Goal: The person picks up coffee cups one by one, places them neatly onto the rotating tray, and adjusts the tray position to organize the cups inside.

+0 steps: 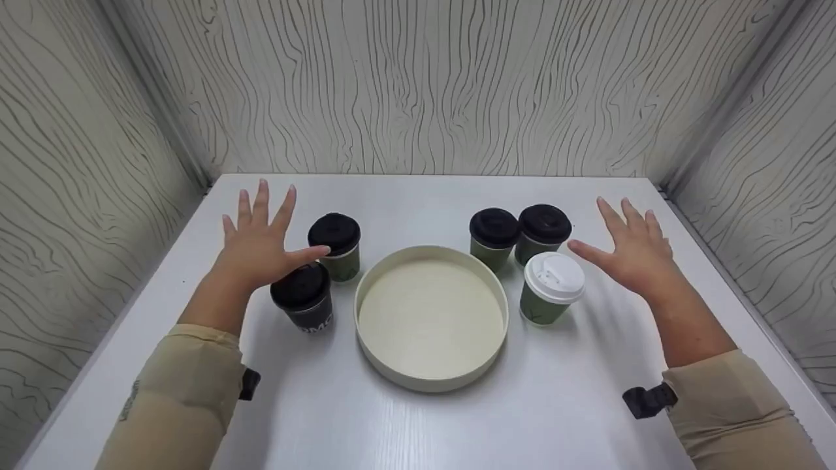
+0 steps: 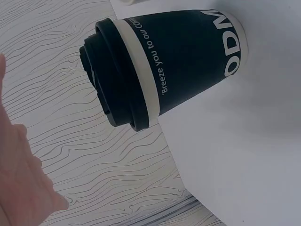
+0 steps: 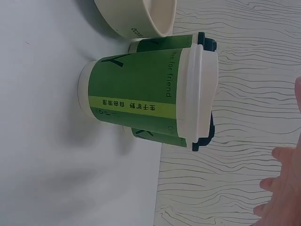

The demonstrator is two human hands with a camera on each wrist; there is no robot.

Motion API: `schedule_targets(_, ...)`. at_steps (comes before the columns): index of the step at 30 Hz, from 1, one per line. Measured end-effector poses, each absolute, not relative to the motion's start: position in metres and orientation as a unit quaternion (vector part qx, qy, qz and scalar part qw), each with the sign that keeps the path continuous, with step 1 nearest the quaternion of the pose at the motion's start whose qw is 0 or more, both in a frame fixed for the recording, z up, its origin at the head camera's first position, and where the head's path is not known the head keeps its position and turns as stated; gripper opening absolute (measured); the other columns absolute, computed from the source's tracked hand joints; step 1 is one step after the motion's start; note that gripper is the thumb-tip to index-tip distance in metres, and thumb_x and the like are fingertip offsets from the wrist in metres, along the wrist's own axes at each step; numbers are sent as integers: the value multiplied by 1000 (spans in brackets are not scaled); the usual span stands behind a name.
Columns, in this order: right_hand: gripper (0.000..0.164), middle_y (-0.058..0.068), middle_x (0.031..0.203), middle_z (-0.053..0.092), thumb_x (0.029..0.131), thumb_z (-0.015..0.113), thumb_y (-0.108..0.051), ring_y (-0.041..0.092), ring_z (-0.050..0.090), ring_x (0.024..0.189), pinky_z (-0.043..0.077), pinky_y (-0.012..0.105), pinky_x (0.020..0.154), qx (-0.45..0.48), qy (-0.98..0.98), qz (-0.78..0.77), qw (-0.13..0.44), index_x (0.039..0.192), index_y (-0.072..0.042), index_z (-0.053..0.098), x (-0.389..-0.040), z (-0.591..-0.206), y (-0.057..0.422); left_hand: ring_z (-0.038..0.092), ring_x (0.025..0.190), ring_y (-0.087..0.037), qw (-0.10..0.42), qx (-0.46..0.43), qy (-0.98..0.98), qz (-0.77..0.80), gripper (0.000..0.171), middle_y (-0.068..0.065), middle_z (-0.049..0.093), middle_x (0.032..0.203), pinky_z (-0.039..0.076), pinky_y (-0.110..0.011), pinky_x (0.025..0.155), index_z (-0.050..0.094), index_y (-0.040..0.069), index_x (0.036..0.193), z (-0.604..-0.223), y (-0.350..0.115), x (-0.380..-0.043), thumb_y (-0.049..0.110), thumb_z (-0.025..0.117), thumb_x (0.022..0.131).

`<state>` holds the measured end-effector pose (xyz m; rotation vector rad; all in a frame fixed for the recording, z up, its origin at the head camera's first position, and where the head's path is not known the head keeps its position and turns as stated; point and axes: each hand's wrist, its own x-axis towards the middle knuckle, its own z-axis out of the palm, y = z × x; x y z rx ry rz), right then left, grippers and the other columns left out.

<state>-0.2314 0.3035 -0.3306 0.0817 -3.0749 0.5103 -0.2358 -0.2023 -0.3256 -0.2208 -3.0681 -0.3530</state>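
My left hand (image 1: 255, 253) is spread with straight fingers above the table's left side, holding nothing. Below its thumb stand a dark paper cup with a black lid (image 1: 305, 297) and, farther back, a green cup with a black lid (image 1: 336, 245). On the right, my right hand (image 1: 633, 254) is also spread and holds nothing. Nearest to it are a green cup with a white lid (image 1: 550, 294) and a black-lidded green cup (image 1: 542, 232). Another black-lidded green cup (image 1: 494, 238) stands beside that one. All the cups are upright.
A round cream tray with a low rim (image 1: 431, 385) lies mid-table between the two groups of cups. The white table (image 1: 405, 431) is bounded by wood-grain patterned panels (image 1: 418, 85) at the back and both sides.
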Motion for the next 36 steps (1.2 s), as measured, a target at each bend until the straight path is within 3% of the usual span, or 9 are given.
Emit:
schedule_targets(8,93,28,147,6,82,48,-65,52,-1,131,8,72,93,38,-978,205,21,148,-13,8,-228,-336,307,-16,135,-37,9,-87,-975,-205,105,-10,-19,150,13,-64,100,-9,27,146,-328,-197,-233,74,50,73)
schedule_targets(20,85,28,144,20,84,55,-53,50,13,129,12,65,98,70,-963,255,51,145,-7,19,-225,-344,310,15,136,-34,65,-109,-946,-298,92,-12,9,151,20,-54,105,18,22,147,-332,-187,-226,62,60,75)
schedule_targets(25,83,27,143,23,85,55,-52,49,15,129,13,65,98,67,-959,271,51,145,-6,20,-223,-347,310,19,135,-31,91,-124,-931,-331,87,-14,19,149,21,-51,106,22,19,146,-334,-182,-223,52,65,78)
schedule_targets(28,81,27,144,23,86,55,-51,48,15,130,13,66,98,66,-955,283,50,145,-6,21,-221,-349,310,22,135,-28,103,-135,-916,-362,85,-13,23,147,27,-47,104,23,16,145,-336,-179,-221,45,67,79)
schedule_targets(32,79,26,145,20,87,52,-51,48,13,131,13,68,97,58,-952,297,43,145,-8,19,-220,-352,311,26,132,-28,98,-141,-894,-415,83,-11,25,146,34,-42,101,24,15,145,-337,-172,-216,39,69,79)
schedule_targets(36,77,26,145,20,88,51,-50,47,13,132,14,67,97,53,-949,309,42,145,-9,20,-219,-355,312,28,132,-27,85,-139,-878,-451,81,-10,26,145,33,-41,101,26,15,144,-340,-164,-210,36,70,79)
